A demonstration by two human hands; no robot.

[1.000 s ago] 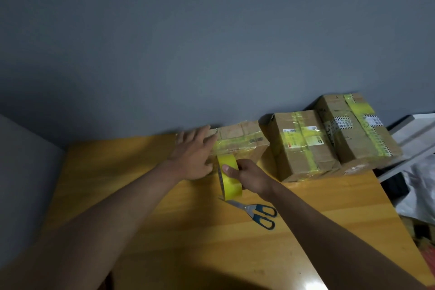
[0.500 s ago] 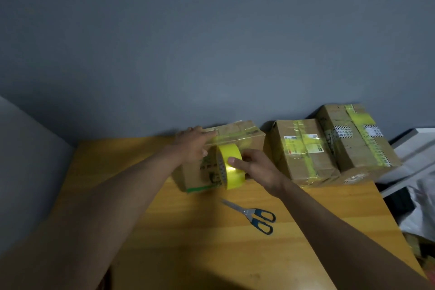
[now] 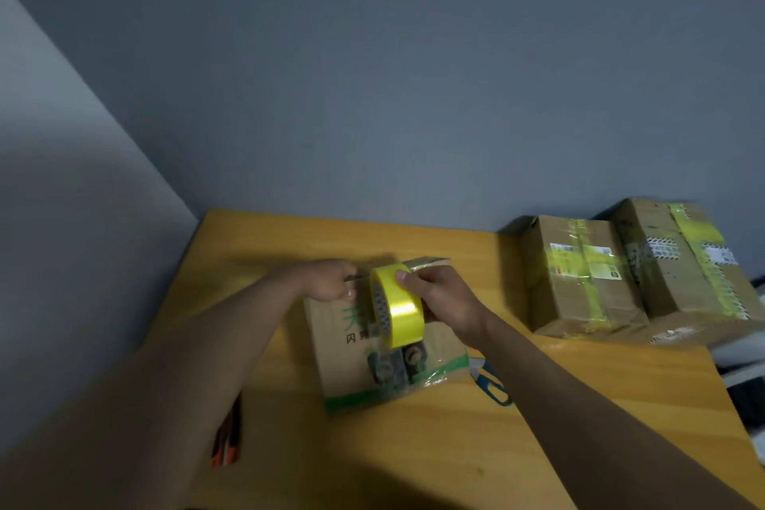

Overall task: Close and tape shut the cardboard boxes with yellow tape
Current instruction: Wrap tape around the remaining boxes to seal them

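Note:
A cardboard box (image 3: 356,369) with green print stands on the wooden table (image 3: 414,460), its printed side facing me. My right hand (image 3: 439,294) grips the yellow tape roll (image 3: 397,308) against the box's upper part. My left hand (image 3: 331,279) sits at the box's top left edge, fingers curled over it, and seems to hold the tape end down; that end is hidden.
Two boxes sealed with yellow tape, one (image 3: 579,282) and the other (image 3: 687,269), stand at the back right against the grey wall. Blue-handled scissors (image 3: 492,385) lie partly hidden behind my right forearm. An orange-and-black tool (image 3: 227,443) lies under my left arm.
The view swung right and down. The box has been pulled toward me and turned, and the roll has risen to its upper edge in my right hand.

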